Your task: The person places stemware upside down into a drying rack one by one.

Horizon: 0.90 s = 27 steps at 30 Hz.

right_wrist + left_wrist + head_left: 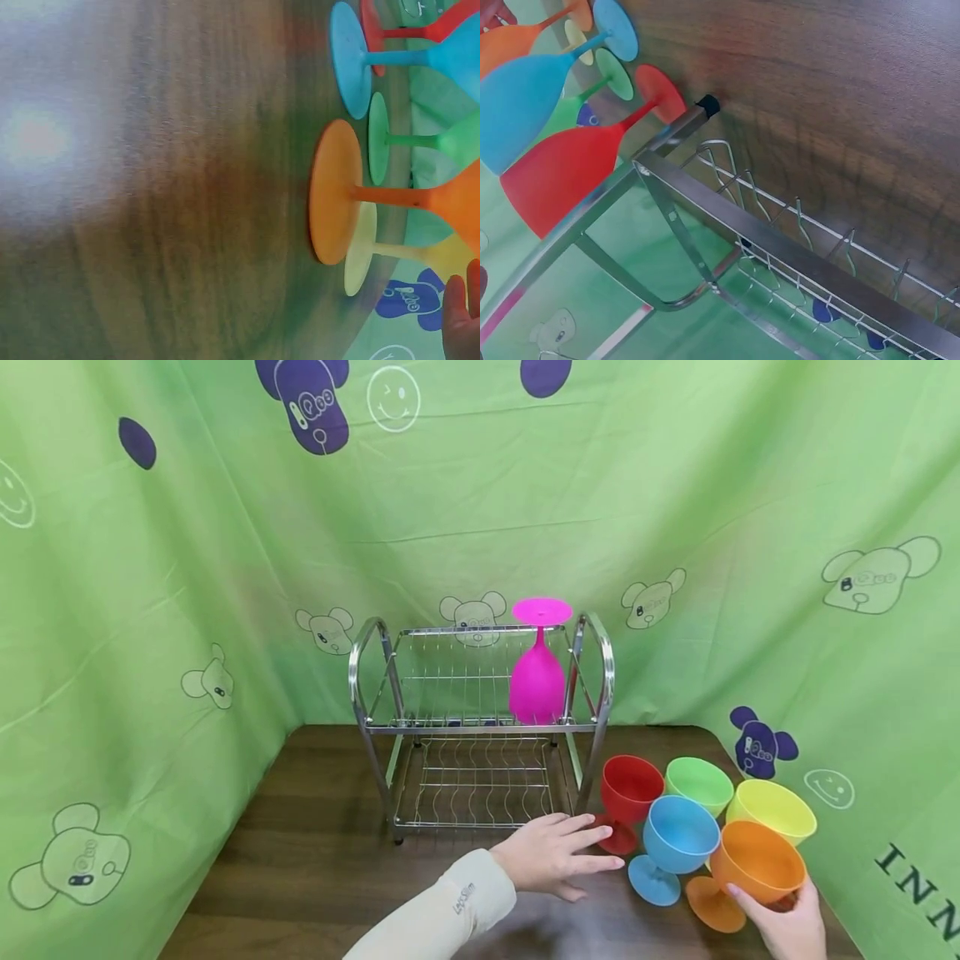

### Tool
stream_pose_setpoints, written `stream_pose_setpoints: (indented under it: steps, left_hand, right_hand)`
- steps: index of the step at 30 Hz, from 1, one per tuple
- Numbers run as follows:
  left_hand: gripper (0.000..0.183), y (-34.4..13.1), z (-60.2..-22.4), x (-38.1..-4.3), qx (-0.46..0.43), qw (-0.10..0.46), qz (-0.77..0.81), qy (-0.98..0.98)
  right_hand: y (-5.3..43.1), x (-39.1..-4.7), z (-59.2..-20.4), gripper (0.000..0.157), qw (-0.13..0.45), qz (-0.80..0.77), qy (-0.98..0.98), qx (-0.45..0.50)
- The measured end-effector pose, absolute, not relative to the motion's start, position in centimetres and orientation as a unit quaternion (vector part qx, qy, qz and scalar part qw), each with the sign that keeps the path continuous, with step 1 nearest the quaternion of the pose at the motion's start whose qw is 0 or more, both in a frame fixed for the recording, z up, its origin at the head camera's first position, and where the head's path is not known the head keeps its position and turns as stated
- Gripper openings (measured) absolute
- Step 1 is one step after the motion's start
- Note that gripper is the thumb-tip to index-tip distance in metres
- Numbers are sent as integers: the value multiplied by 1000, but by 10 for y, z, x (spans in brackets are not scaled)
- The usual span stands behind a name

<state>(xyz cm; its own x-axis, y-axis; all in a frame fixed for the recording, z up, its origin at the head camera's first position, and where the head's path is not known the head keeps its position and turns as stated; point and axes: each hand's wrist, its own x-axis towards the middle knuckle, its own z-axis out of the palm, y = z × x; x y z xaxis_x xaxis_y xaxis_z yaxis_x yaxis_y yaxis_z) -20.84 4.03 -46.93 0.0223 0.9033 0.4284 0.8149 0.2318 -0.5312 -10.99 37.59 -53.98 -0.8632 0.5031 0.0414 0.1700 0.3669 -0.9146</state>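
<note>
Upright plastic goblets stand grouped at the table's right: red [632,785], blue [681,835], light green [700,783], yellow [772,810] and orange [757,860]. My right hand [791,918] holds the orange goblet by its bowl, thumb on the near side and fingers around the right. The orange foot [335,193] is close to the tabletop. My left hand [551,857] reaches out palm down with fingers spread, holding nothing, left of the blue goblet and by the red foot. A magenta goblet [537,681] is upside down on the rack's upper tier.
A two-tier chrome dish rack [483,727] stands at the back middle of the dark wooden table [300,860]. Its lower wire shelf [483,781] lies just beyond my left hand. Green printed cloth [225,568] hangs around the back and both sides.
</note>
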Motion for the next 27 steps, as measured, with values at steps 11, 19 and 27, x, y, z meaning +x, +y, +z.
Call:
stream_pose_setpoints:
  steps: [11,19,27]
  left_hand:
    - [62,26,-469,-211,-612,297,7,-733]
    - [60,22,-458,-217,-600,334,-26,-726]
    - [64,21,-442,-216,-599,333,-71,-724]
  right_hand:
    - [368,-100,-529,71,184,521,-801,-232]
    - [350,-94,-515,79,234,533,-767,-269]
    - [326,-84,-495,85,318,583,-729,-167]
